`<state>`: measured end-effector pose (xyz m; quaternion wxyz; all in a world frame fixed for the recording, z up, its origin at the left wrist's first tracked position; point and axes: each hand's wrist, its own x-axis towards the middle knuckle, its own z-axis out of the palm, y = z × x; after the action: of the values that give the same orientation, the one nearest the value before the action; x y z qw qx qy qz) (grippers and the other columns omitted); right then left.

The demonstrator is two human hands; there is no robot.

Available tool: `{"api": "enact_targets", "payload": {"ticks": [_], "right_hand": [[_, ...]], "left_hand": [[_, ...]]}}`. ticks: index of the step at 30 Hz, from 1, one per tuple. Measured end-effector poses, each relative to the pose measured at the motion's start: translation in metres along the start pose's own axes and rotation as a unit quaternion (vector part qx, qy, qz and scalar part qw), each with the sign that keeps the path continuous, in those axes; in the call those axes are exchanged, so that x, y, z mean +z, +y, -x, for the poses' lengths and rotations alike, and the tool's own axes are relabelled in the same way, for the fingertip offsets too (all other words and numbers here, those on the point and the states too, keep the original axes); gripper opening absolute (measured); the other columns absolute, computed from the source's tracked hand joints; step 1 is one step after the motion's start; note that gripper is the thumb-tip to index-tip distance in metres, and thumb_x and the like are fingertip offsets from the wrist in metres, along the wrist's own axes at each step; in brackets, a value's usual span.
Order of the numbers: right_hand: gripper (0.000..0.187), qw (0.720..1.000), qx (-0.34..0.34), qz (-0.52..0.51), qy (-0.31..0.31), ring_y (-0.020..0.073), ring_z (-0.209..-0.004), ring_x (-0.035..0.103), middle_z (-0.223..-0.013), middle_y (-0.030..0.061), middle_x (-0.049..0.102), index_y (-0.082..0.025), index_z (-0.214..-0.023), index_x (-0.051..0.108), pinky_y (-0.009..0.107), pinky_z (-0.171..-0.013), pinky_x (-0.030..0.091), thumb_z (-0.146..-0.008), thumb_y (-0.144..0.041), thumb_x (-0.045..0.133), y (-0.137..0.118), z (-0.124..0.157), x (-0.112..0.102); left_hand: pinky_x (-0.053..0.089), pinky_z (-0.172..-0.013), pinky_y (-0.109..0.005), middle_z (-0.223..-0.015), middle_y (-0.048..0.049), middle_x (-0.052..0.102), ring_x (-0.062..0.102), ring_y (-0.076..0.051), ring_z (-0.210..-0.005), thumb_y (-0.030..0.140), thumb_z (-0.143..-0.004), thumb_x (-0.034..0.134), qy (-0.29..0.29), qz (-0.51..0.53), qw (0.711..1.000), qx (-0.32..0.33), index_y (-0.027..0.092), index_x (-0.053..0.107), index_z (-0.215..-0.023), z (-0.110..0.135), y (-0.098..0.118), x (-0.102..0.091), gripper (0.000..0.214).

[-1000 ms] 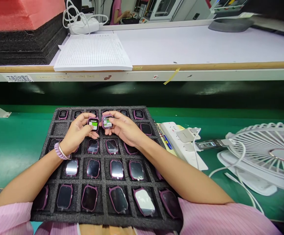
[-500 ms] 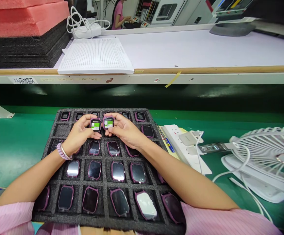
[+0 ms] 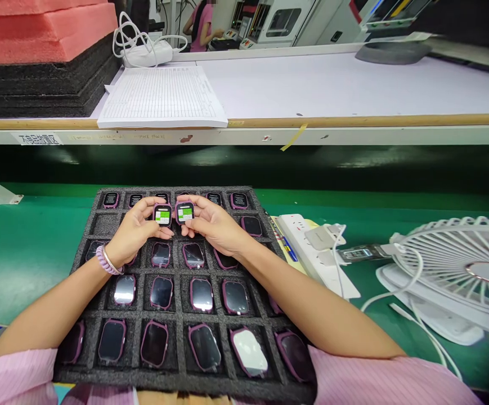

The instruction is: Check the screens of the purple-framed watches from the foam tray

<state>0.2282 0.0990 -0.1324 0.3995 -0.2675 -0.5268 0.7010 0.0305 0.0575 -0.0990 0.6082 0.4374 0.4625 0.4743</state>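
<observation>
A black foam tray (image 3: 101,224) with square pockets lies in front of me on the green mat, holding several purple-framed smartwatch bodies with dark screens. My left hand (image 3: 132,232) is closed on one watch body (image 3: 162,215) whose screen is lit green and white. My right hand (image 3: 212,224) is closed on a second lit watch body (image 3: 184,212). Both watches are held side by side just above the tray's second row, screens facing me. One pocket at the left of that row is bare.
A white power strip (image 3: 312,247) with plugs and cables lies right of the tray, beside a white fan (image 3: 455,264). A raised shelf behind carries a lined paper pad (image 3: 162,95), stacked pink and black foam (image 3: 37,56) and coiled cable. A person works far behind.
The right-hand watch has been turned level so its lit screen faces me squarely. Both hands stay in the same place over the tray.
</observation>
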Motion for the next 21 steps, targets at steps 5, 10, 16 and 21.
{"api": "enact_targets", "payload": {"ticks": [5, 10, 16, 21], "right_hand": [[0.053, 1.0, -0.014, -0.008, -0.012, 0.0155, -0.071, 0.067, -0.09, -0.0006, 0.068, -0.021, -0.124, 0.056, 0.027, -0.064, 0.053, -0.074, -0.017, 0.071, 0.0001, -0.0001, 0.0002], [0.052, 1.0, -0.01, -0.019, -0.013, 0.0161, -0.071, 0.067, -0.089, -0.001, 0.069, -0.022, -0.121, 0.058, 0.028, -0.065, 0.054, -0.072, -0.016, 0.072, -0.0021, -0.0006, 0.0012], [0.051, 1.0, -0.01, -0.021, -0.011, 0.0164, -0.07, 0.067, -0.089, -0.0011, 0.069, -0.022, -0.121, 0.059, 0.029, -0.064, 0.054, -0.072, -0.017, 0.073, -0.0031, 0.0003, 0.0016], [0.048, 1.0, 0.002, -0.028, -0.005, 0.0154, -0.068, 0.067, -0.089, -0.0006, 0.07, -0.021, -0.12, 0.06, 0.027, -0.063, 0.053, -0.075, -0.02, 0.076, -0.0018, -0.0001, 0.0004]], "left_hand": [[0.066, -0.068, -0.027, -0.105, 0.0, 0.07, 0.075, -0.014, -0.065, 0.011, -0.06, 0.073, 0.005, 0.007, 1.0, -0.003, 0.018, 0.058, -0.113, -0.0009, 0.0001, -0.0012, 0.056], [0.066, -0.069, -0.028, -0.105, -0.0003, 0.07, 0.076, -0.015, -0.066, 0.012, -0.061, 0.072, -0.001, 0.006, 1.0, 0.0, 0.018, 0.058, -0.113, -0.0006, -0.0003, -0.0013, 0.055], [0.066, -0.07, -0.029, -0.107, -0.0015, 0.069, 0.076, -0.014, -0.067, 0.013, -0.064, 0.073, -0.006, -0.002, 1.0, 0.007, 0.018, 0.057, -0.114, 0.0003, -0.0007, -0.0026, 0.053], [0.066, -0.068, -0.028, -0.103, -0.0016, 0.07, 0.075, -0.014, -0.065, 0.016, -0.071, 0.074, -0.008, -0.009, 1.0, 0.007, 0.018, 0.057, -0.112, -0.0007, -0.0011, -0.002, 0.045]]}}
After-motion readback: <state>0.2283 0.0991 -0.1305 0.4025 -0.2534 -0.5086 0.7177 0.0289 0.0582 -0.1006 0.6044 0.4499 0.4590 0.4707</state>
